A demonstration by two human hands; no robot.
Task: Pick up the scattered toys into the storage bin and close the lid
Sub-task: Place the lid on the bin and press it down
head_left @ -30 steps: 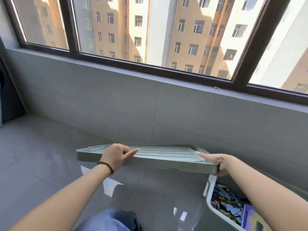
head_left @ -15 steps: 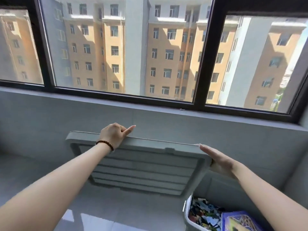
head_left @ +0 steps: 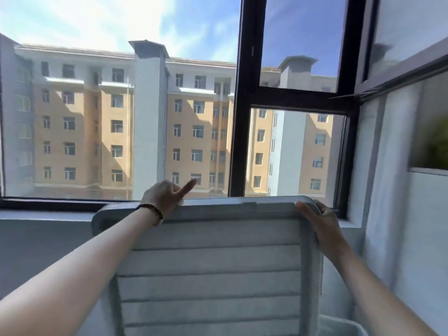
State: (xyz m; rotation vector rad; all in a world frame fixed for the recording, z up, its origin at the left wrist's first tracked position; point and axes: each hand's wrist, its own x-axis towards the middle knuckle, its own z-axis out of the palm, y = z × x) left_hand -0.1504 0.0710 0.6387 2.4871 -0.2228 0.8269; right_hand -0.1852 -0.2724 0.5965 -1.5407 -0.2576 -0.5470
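The grey-green ribbed bin lid [head_left: 211, 267] stands nearly upright in front of me, its underside facing me. My left hand [head_left: 167, 197] grips the lid's top edge left of centre, index finger sticking out, a bead bracelet on the wrist. My right hand [head_left: 320, 221] holds the lid's top right corner, thumb on my side and fingers behind it. Only a pale corner of the storage bin's rim [head_left: 349, 323] shows at the bottom right. The toys inside are hidden.
A large window with a dark frame [head_left: 242, 117] fills the view ahead, above a grey sill [head_left: 48, 214]. A white side wall [head_left: 400, 214] is close on the right.
The lid has swung up from flat to nearly upright, still held in both hands. The view has tilted upward, so the floor and the bin's contents have dropped out of sight.
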